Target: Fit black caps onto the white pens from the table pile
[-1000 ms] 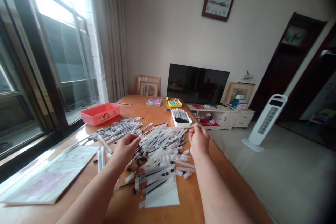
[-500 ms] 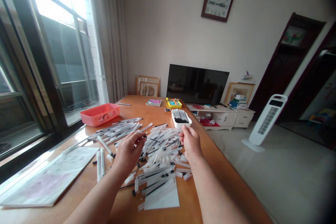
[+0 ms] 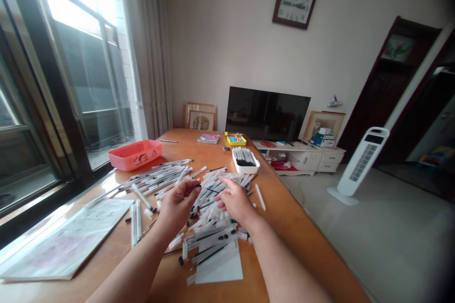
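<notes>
My left hand point(image 3: 180, 199) is closed in a pinch around a small black pen plug point(image 3: 198, 185) above the pile. A thin dark refill point(image 3: 213, 191) lies in line with the plug; whether the two are joined I cannot tell. Just to the right, my right hand point(image 3: 235, 200) reaches over the pile with its fingers apart and nothing visible in them. Beneath both hands spread clear pen barrels point(image 3: 209, 232), translucent caps point(image 3: 213, 213) and black plugs point(image 3: 181, 261). One barrel point(image 3: 260, 197) lies separately to the right.
A white box point(image 3: 248, 169) of pens stands behind the pile, near a yellow box point(image 3: 236, 141) and a booklet point(image 3: 208, 138). At left are a red plastic box point(image 3: 135, 156), rows of pens point(image 3: 159, 177) and a large notebook point(image 3: 67, 241). The table's right edge drops to the floor.
My right hand has moved left from beside the white box toward my left hand, and its fingers have opened. The lone barrel at right now shows. My left hand has barely shifted.
</notes>
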`<state>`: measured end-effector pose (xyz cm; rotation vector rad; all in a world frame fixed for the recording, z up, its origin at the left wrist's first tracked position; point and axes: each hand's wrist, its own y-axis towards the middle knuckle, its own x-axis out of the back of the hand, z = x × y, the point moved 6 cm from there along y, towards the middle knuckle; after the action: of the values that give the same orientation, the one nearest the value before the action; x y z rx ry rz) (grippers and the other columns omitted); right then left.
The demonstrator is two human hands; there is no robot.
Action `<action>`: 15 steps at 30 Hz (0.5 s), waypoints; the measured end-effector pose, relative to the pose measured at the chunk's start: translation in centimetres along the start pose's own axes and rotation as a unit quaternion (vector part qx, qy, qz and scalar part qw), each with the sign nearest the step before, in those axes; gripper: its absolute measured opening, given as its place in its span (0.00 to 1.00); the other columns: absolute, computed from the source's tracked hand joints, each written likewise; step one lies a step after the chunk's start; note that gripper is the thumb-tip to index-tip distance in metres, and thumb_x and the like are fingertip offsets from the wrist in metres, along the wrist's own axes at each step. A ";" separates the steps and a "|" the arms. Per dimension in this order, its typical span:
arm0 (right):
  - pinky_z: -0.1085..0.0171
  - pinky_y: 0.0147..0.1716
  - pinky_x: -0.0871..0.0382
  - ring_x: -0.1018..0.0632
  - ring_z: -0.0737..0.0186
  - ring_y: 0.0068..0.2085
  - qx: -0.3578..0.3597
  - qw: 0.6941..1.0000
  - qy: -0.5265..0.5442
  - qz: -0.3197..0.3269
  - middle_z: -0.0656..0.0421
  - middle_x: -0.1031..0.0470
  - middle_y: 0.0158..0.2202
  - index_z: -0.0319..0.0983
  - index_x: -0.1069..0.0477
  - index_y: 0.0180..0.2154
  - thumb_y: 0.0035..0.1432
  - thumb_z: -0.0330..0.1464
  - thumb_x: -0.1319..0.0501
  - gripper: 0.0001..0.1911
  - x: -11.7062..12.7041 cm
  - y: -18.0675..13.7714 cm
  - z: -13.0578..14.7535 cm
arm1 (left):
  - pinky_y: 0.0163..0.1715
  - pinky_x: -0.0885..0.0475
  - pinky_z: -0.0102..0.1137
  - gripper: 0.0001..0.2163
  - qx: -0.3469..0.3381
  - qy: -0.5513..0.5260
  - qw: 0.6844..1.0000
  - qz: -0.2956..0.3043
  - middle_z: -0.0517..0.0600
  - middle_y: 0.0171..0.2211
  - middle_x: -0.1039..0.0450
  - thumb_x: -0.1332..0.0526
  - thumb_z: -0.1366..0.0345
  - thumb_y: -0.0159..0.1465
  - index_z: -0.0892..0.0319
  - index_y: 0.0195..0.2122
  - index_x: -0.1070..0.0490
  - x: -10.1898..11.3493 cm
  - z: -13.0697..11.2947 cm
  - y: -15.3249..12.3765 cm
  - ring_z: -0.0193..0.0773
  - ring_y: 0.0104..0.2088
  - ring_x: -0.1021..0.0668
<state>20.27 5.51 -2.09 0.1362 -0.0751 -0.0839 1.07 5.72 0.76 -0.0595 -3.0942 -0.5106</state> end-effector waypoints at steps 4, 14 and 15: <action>0.66 0.30 0.26 0.18 0.59 0.32 0.071 0.989 -0.124 0.030 0.58 0.18 0.33 0.42 0.22 0.53 0.59 0.32 0.39 0.20 -1.0 -0.3 -0.2 | 0.38 0.31 0.30 0.17 -0.003 -0.033 0.999 0.021 0.49 0.35 0.23 0.28 0.53 0.56 0.59 0.41 0.23 -0.4 -0.5 -0.2 0.38 0.36 0.24; 0.62 0.44 0.26 0.17 0.54 0.43 0.100 0.956 -0.265 -0.076 0.55 0.17 0.36 0.41 0.20 0.52 0.58 0.28 0.40 0.21 2.9 1.0 0.4 | 0.40 0.31 0.33 0.21 0.015 0.182 0.983 0.019 0.52 0.36 0.18 0.36 0.46 0.62 0.58 0.43 0.18 1.7 -0.5 0.4 0.44 0.39 0.21; 0.62 0.44 0.25 0.17 0.53 0.43 0.099 0.957 -0.261 -0.075 0.55 0.17 0.36 0.41 0.20 0.51 0.58 0.28 0.41 0.21 3.0 1.1 0.3 | 0.38 0.31 0.33 0.21 0.017 0.213 0.977 0.016 0.51 0.34 0.18 0.37 0.46 0.62 0.59 0.42 0.18 2.0 0.0 0.7 0.44 0.37 0.21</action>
<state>23.30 6.24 -1.45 0.3179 -0.6027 -0.2641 -0.94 6.44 0.98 0.0021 -2.6775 -0.4046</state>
